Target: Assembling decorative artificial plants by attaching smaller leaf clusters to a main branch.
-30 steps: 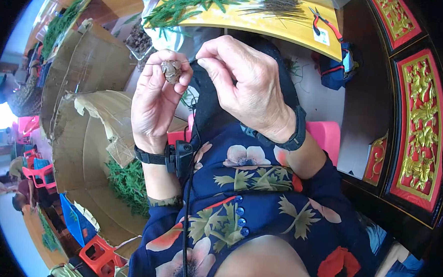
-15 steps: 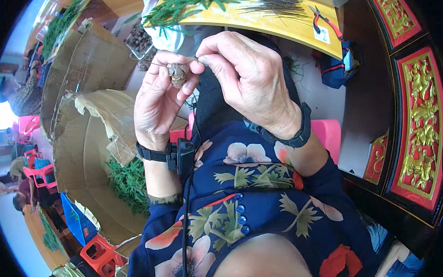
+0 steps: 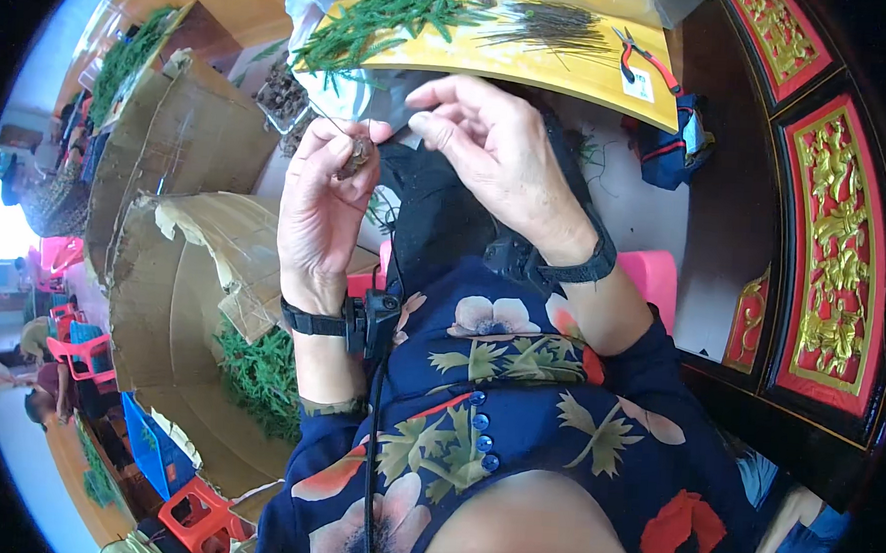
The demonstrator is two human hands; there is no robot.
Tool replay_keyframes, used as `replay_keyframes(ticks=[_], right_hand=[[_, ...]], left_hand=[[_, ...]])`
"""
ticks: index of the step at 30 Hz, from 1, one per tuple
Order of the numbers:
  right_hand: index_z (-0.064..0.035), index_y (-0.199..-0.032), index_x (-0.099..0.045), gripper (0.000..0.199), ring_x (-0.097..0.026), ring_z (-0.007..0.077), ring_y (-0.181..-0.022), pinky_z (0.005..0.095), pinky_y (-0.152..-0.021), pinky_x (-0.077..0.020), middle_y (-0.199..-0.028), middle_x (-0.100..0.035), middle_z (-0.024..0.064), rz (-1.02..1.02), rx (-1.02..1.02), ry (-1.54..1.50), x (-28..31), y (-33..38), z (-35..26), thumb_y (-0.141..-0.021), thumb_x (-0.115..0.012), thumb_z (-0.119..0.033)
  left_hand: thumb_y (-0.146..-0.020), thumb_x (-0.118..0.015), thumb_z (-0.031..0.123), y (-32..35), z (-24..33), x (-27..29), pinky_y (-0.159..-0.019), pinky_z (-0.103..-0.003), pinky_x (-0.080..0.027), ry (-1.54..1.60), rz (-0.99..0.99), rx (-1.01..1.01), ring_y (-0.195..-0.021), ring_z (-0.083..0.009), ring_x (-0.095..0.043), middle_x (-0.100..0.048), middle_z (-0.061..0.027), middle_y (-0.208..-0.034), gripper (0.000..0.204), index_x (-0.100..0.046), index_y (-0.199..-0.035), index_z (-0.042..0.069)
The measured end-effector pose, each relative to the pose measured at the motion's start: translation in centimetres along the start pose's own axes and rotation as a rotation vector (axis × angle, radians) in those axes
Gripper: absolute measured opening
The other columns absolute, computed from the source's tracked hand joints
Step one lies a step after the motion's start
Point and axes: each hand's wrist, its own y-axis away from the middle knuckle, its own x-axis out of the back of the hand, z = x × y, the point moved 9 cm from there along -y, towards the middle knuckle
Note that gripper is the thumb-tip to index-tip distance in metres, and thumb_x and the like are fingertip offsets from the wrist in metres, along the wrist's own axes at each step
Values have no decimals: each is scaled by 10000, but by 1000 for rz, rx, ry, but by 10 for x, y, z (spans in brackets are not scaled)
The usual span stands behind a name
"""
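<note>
Above my lap, my left hand (image 3: 319, 195) pinches a small brown pine cone (image 3: 355, 158), which its fingers partly cover. A thin dark wire (image 3: 323, 113) sticks out from the cone, past the fingertips. To the right, my right hand (image 3: 499, 154) hangs apart from the cone with thumb and forefinger spread; nothing shows between them. Beyond both hands lies a yellow board (image 3: 454, 62) bearing green artificial fir sprigs (image 3: 396, 19), a bundle of dark wires (image 3: 551, 27) and red-handled pliers (image 3: 647, 62).
A torn cardboard box (image 3: 152, 291) on my left holds more greenery (image 3: 257, 377). Behind it, a wire basket (image 3: 284, 103) contains brown cones. A dark carved panel (image 3: 835, 257) stands on my right, near a blue bag (image 3: 670, 153). Other people sit at far left.
My right hand has let go of the wire and moved away from the cone, its fingers parting. My left hand has tilted slightly and still grips the pine cone.
</note>
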Motion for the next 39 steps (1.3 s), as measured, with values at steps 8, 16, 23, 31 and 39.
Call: replay_keyframes(ticks=[8, 16, 23, 31, 39], right_hand=[[19, -1023, -617, 186, -564, 46, -711, 173, -654, -463, -846, -627, 18, -130, 4, -180, -20, -2, 8, -877, -599, -96], [35, -933, -646, 138, -560, 53, -732, 190, -643, -452, -808, -601, 13, -103, -21, -109, -14, -2, 6, -866, -604, -80], [34, -843, -644, 65, -547, 76, -684, 187, -587, -430, -808, -578, 50, -63, 93, -43, -17, 3, -14, -839, -610, -22], [46, -846, -633, 37, -550, 79, -695, 191, -596, -437, -841, -573, 57, -45, 187, -2, -11, 10, -40, -816, -620, 30], [49, -828, -634, 22, -544, 75, -671, 188, -599, -433, -805, -577, 51, 66, 256, 57, 0, 11, -44, -813, -619, 44]], left_hand=[[-808, -623, 11, -1, -3, -2, -692, -208, -464, -108, 98, 15, -794, -119, -603, -655, -132, -926, 377, -449, -1141, 32], [-783, -626, -18, -3, -13, -5, -749, -235, -489, -233, 107, 24, -803, -129, -625, -656, -90, -903, 423, -431, -1155, 33], [-769, -602, -30, 4, -10, -4, -765, -235, -473, -213, 114, 2, -817, -119, -608, -639, -66, -897, 414, -433, -1144, 25], [-855, -559, 117, 10, -11, -27, -571, -144, -330, -334, -29, 64, -660, 2, -449, -589, 26, -817, 199, -535, -1048, 80], [-887, -511, 208, 11, -16, -39, -518, -159, -249, -361, -124, 189, -586, -2, -353, -460, 82, -685, 109, -560, -919, 116]])
